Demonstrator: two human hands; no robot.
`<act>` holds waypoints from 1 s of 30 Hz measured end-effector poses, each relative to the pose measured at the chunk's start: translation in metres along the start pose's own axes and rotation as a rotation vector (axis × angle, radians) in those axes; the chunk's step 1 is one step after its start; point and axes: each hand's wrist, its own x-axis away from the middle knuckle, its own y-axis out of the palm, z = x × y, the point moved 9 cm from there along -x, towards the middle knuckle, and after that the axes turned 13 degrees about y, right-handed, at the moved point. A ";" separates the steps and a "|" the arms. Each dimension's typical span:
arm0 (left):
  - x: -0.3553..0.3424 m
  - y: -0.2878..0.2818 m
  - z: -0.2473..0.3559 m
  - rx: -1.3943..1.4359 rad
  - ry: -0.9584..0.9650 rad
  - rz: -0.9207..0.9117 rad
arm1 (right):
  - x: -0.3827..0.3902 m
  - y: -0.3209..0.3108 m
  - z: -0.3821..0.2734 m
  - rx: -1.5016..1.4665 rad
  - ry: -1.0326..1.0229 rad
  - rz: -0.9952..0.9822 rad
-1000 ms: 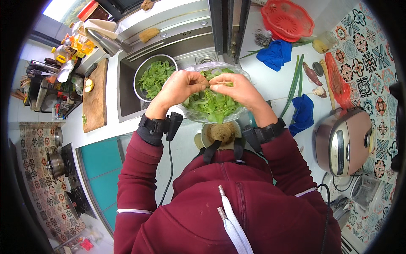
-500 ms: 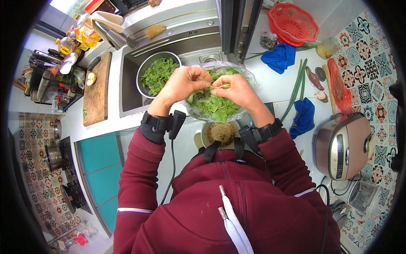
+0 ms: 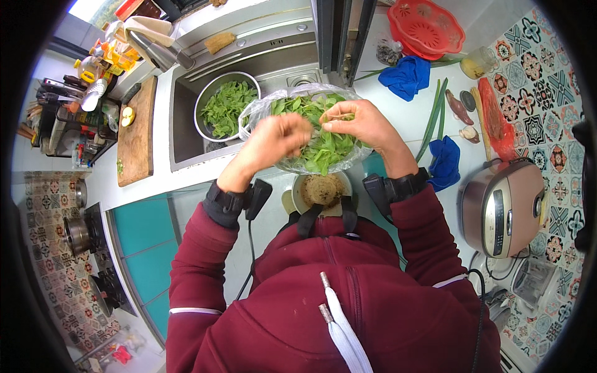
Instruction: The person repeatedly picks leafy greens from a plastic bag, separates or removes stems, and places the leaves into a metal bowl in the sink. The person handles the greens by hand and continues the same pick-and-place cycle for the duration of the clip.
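A clear plastic bag (image 3: 249, 115) heaped with leafy greens (image 3: 326, 155) rests at the sink's front edge, below both hands. My right hand (image 3: 367, 127) is closed in a pinch on a thin, pale stem (image 3: 342, 117) over the bag's right side. Motion smears my left hand (image 3: 277, 144) above the bag's left part, so its fingers and anything in them cannot be made out. Left of the bag, a round metal bowl (image 3: 198, 112) in the sink (image 3: 186, 140) holds picked leaves (image 3: 229, 102).
A wooden cutting board (image 3: 137, 140) with a cut fruit lies at the left. Down below the bag stands a bin (image 3: 300, 193). To the right are blue cloths (image 3: 407, 78), spring onions (image 3: 432, 121), red baskets (image 3: 429, 28) and a rice cooker (image 3: 500, 211).
My hands have come apart. The left one has dropped lower in front of the bag, while the right has moved slightly right, still pinching a stem.
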 end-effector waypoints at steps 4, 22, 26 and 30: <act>-0.030 -0.005 0.010 -0.082 0.138 0.060 | 0.001 0.008 0.001 0.073 0.024 -0.069; -0.033 -0.018 0.040 -0.401 0.264 0.116 | 0.000 0.008 -0.002 0.078 -0.062 -0.023; -0.036 -0.018 0.033 -0.305 0.253 0.126 | 0.001 0.007 -0.004 0.120 -0.071 -0.012; -0.041 -0.014 0.008 0.233 0.135 0.200 | 0.003 0.005 -0.014 0.079 -0.133 -0.023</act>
